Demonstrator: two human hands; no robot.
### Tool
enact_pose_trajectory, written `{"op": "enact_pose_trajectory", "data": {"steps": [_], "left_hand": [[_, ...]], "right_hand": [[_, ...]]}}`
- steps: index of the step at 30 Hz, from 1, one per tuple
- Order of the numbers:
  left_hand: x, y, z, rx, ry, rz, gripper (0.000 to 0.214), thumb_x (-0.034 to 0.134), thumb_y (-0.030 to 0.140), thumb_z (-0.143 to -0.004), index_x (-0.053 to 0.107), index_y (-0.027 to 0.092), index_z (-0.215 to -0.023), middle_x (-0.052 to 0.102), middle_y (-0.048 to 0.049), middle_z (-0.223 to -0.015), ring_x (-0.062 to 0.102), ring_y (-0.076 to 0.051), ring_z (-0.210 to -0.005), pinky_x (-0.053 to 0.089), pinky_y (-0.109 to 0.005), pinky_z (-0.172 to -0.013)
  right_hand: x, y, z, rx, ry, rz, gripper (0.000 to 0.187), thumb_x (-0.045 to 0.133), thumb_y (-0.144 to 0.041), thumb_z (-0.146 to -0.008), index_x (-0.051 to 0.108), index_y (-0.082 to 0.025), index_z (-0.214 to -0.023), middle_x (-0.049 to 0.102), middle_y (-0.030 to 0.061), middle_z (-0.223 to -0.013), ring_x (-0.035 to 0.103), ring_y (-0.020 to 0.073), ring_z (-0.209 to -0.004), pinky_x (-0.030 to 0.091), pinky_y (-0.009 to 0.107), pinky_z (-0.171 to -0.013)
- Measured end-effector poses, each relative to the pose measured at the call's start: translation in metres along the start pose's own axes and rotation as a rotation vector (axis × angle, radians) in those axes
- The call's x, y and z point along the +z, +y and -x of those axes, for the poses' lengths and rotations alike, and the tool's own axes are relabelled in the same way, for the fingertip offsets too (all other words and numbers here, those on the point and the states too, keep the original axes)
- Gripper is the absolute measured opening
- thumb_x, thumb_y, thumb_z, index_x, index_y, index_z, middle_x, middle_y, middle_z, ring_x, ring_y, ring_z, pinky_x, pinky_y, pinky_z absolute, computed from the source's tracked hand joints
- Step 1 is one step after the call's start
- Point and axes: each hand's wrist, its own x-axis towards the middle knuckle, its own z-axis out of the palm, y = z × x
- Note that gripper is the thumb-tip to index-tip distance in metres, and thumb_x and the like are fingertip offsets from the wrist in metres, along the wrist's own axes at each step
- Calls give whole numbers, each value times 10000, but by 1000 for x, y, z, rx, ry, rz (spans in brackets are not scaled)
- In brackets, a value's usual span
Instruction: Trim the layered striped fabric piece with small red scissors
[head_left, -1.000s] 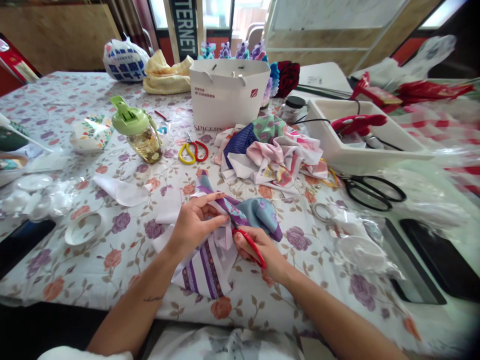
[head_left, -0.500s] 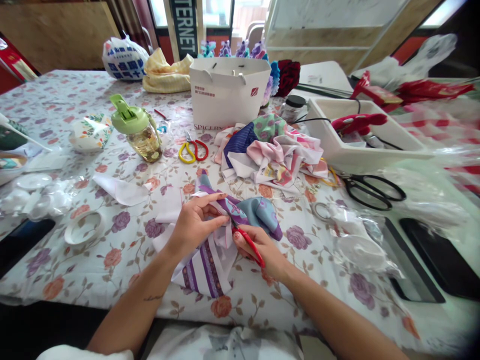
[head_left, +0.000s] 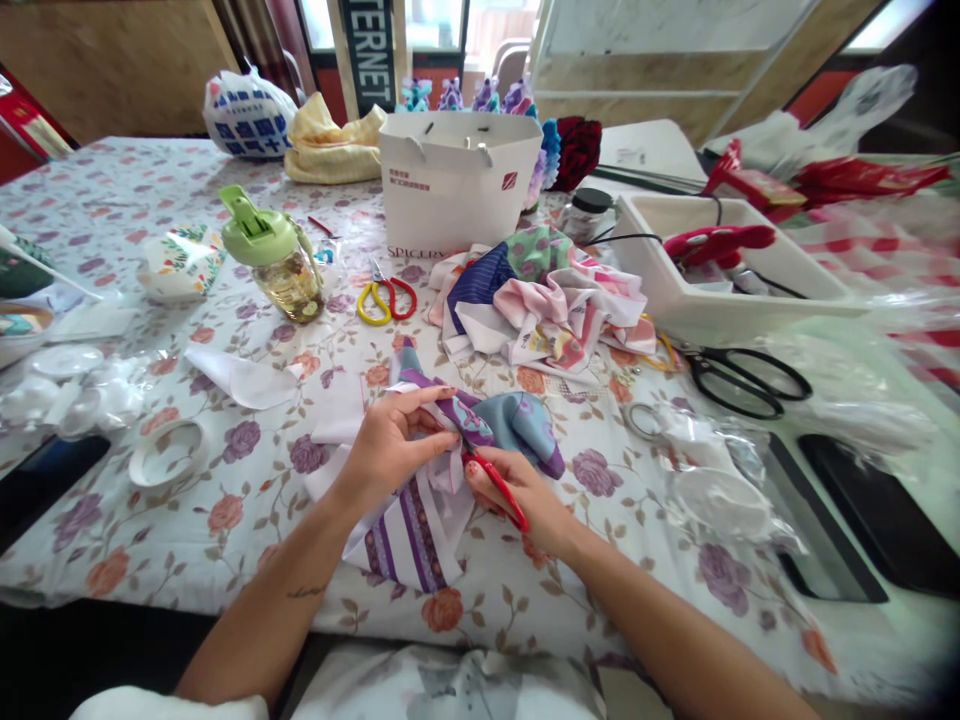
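Note:
My left hand [head_left: 397, 440] is closed on a piece of purple and blue-grey patterned fabric [head_left: 517, 425], pinching it between thumb and fingers. Red-handled scissors [head_left: 504, 490] are gripped in my right hand [head_left: 525, 500], their blades at the fabric edge beside my left fingertips and mostly hidden. Under both hands spreads more of the cloth, white with purple stripes [head_left: 412, 540]. White scraps [head_left: 341, 410] lie just left of my left hand. A curved white offcut [head_left: 240, 378] rests farther left.
Ahead sits a heap of fabric scraps [head_left: 555, 310], with yellow-and-red scissors [head_left: 386, 300] left of it. Behind stands a white paper bag [head_left: 457, 200]. At right are black scissors [head_left: 750, 382], a white bin [head_left: 742, 300] and a phone [head_left: 877, 510]. Left are a green-lidded bottle [head_left: 274, 255] and a tape roll [head_left: 169, 455].
Very little differs. Both hands keep their hold, and the red-handled scissors and fabric stay in nearly the same place; the view shifts slightly.

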Motion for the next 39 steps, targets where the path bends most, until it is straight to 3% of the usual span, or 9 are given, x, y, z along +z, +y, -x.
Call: {"op": "enact_pose_trajectory", "data": {"steps": [39], "left_hand": [[-1, 0, 2, -2, -7, 3, 502, 808, 149, -652, 698, 111, -1140, 706, -12, -699, 673, -163, -673, 540, -248, -648]], "right_hand": [[-1, -5, 2, 21, 33, 48, 560, 610, -668, -787, 333, -220, -597, 294, -87, -497, 201, 71, -438, 139, 244, -422]]}}
